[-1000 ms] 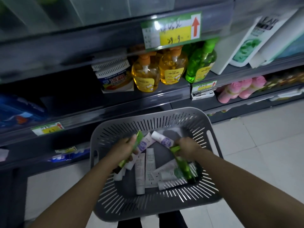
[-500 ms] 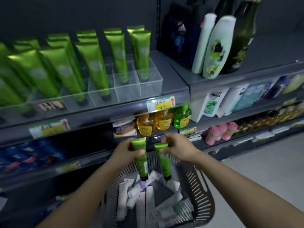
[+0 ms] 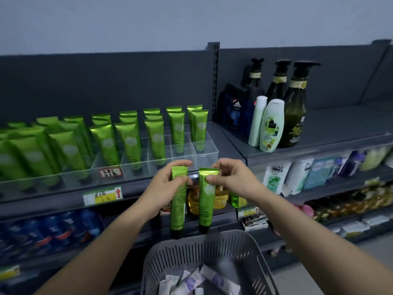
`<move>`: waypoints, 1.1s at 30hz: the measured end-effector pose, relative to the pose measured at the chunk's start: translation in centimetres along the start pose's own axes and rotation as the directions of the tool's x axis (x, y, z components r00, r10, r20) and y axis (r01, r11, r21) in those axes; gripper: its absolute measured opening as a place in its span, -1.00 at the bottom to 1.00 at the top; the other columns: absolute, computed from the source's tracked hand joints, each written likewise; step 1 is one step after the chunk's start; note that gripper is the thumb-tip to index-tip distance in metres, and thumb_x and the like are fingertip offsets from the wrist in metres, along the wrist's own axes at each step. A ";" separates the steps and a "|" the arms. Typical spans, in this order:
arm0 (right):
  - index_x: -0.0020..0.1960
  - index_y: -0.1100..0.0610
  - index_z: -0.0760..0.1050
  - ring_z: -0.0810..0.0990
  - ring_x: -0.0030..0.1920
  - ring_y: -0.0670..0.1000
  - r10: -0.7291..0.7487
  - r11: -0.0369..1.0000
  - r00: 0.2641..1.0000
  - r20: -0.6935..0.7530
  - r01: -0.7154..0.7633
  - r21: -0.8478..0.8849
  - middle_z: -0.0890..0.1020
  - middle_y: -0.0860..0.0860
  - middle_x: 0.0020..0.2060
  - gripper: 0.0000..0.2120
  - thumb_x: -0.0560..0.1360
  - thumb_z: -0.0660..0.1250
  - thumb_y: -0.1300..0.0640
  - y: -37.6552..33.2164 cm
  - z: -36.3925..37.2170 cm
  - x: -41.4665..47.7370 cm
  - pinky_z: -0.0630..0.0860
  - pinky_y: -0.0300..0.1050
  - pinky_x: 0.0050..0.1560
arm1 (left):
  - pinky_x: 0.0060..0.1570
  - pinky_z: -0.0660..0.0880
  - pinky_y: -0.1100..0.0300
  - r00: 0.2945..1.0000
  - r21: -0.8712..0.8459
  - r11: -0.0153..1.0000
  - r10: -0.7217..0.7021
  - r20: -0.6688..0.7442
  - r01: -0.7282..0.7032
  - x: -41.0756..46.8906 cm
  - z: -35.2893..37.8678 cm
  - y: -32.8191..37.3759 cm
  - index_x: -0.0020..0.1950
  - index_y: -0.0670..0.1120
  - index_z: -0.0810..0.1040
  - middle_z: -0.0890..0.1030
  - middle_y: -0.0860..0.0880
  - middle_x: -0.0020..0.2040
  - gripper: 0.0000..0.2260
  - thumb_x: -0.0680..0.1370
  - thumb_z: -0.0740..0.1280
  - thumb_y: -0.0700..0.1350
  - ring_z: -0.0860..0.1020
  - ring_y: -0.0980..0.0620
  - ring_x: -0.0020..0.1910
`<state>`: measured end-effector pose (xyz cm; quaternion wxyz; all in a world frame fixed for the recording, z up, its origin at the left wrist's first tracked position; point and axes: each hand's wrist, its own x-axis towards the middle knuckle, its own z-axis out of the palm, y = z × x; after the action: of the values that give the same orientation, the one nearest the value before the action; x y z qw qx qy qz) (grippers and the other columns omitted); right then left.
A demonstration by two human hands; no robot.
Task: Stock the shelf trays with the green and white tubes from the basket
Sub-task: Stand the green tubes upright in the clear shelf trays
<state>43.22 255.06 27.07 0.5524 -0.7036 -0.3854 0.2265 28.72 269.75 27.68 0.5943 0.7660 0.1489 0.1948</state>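
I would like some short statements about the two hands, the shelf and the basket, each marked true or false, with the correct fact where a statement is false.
1. The left hand holds the left tube and the right hand holds the right tube; both tubes are green. True.
2. Both tubes are held with their caps up. False: the dark caps point down.
3. The basket shows only green tubes inside. False: the visible ones are white tubes.
4. The clear tray on the shelf already has green tubes standing in it. True.
5. The dark pump bottles stand left of the tray. False: they stand to its right.
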 end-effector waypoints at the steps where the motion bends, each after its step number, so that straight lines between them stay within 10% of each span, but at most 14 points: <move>1: -0.12 0.18 0.54 0.48 -0.34 0.06 -0.007 1.000 1.000 0.003 0.007 -0.016 0.54 0.18 -0.32 -0.86 0.41 0.49 0.21 -0.6 0.0 0.0 0.41 -0.12 -0.35 | -0.09 0.48 0.24 1.000 0.019 1.000 0.010 -0.006 -0.010 0.1 -0.1 0.4 0.07 0.11 0.53 0.59 -0.02 -0.24 -0.71 0.59 0.21 -0.29 0.55 0.07 -0.17; 8: -0.02 0.31 0.54 0.52 -0.40 -0.10 -0.150 0.988 0.988 -0.037 0.148 -0.048 0.59 0.19 -0.31 -0.81 0.45 0.45 0.22 -5.5 -1.2 0.8 0.41 -0.32 -0.40 | -0.35 0.30 0.14 0.995 -0.063 0.996 0.056 -0.086 -0.062 0.8 -0.9 4.4 0.21 0.00 0.41 0.33 -0.03 -0.28 -0.75 0.67 0.00 -0.02 0.32 0.05 -0.34; 12: 0.03 0.24 0.56 0.55 -0.32 -0.02 -0.259 0.965 0.953 -0.160 0.248 -0.086 0.65 0.28 -0.24 -0.78 0.44 0.47 0.17 -7.6 -2.6 2.6 0.45 -0.25 -0.39 | 0.00 0.46 -0.03 0.984 0.018 0.996 0.091 -0.154 -0.089 2.3 -1.5 7.4 0.38 -0.02 0.38 0.49 -0.20 0.01 -0.64 0.64 -0.02 -0.17 0.50 -0.14 -0.03; 19: -0.13 -0.05 0.55 0.49 -0.32 -0.04 -0.391 0.915 0.865 -0.315 0.327 -0.238 0.63 0.03 -0.30 -0.91 0.46 0.43 0.12 -8.9 -4.5 7.0 0.50 -0.02 -0.14 | -0.18 0.39 0.10 0.888 0.187 0.945 0.317 -0.334 -0.267 5.1 -2.0 11.0 -0.13 0.09 0.53 0.48 -0.11 -0.19 -0.74 0.47 0.38 -0.30 0.36 -0.01 -0.26; 33: -0.10 -0.01 0.57 0.52 -0.29 -0.05 -0.379 0.912 0.870 -0.314 0.294 -0.287 0.57 -0.07 -0.33 -0.92 0.47 0.43 0.15 -7.9 -4.8 10.7 0.54 -0.10 -0.11 | -0.26 0.40 0.25 0.845 0.519 0.848 0.352 -0.403 -0.106 9.0 -1.5 11.2 -0.18 0.00 0.60 0.56 0.12 -0.29 -0.89 0.42 0.48 -0.18 0.45 0.13 -0.33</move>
<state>50.89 261.39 37.07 0.5600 -0.7136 -0.4175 -0.0539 35.88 272.32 39.96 0.3015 0.8272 0.2402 0.4088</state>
